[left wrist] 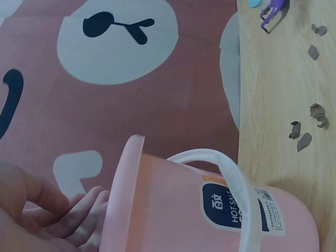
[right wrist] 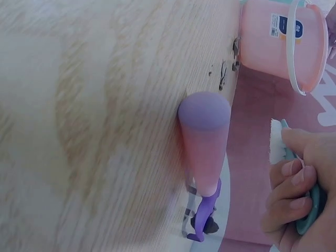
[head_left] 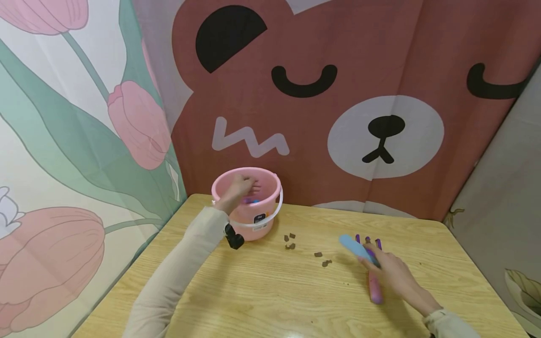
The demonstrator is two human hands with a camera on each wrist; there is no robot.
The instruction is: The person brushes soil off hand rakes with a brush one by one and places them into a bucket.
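My left hand (head_left: 242, 187) reaches over the rim of a pink bucket (head_left: 243, 226) with its fingers loosely extended. I see nothing between its thumb and fingers (left wrist: 86, 215) in the left wrist view. Purple and blue items (head_left: 252, 201) show inside the bucket, mostly hidden. In my right hand (head_left: 395, 273) is a light blue brush (head_left: 351, 245); its white bristles (right wrist: 275, 140) stand out in the right wrist view, where the fingers curl round the handle. Below that hand a toy hand rake (head_left: 374, 287) with a pink handle and purple tines lies on the table.
Several brown scraps (head_left: 292, 236) lie on the wooden table (head_left: 253, 291) between bucket and rake, with a dark lump (right wrist: 211, 226) at the tines. The bucket's white handle (head_left: 274, 217) hangs down its front. A bear-print cloth (head_left: 304, 126) rises behind the table.
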